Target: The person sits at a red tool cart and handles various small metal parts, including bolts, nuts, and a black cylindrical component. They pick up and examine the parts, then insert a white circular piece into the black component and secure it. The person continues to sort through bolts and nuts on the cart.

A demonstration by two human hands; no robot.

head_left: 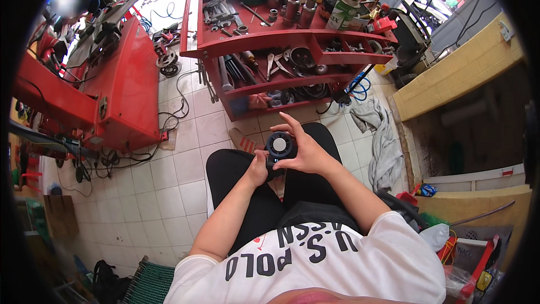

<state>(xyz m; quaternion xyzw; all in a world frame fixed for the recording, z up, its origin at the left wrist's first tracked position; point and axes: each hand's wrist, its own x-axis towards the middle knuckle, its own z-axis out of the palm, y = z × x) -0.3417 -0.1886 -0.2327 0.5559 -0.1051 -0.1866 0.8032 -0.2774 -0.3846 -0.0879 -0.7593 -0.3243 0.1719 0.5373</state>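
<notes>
Above the person's black-trousered lap (233,168), the left hand (259,168) holds the left side of a round-faced black device (279,145) with a pale centre. The right hand (308,150) holds its right side, fingers spread; a red metal tool cart (256,43) stands beyond.

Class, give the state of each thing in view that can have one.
Round black part, held
Left hand, gripping its lower left
Right hand, around its right side
Red tool trolley, loaded
Wrenches, lying in a pile
Tall sockets, upright
Grey cloth, crumpled on the floor
</notes>
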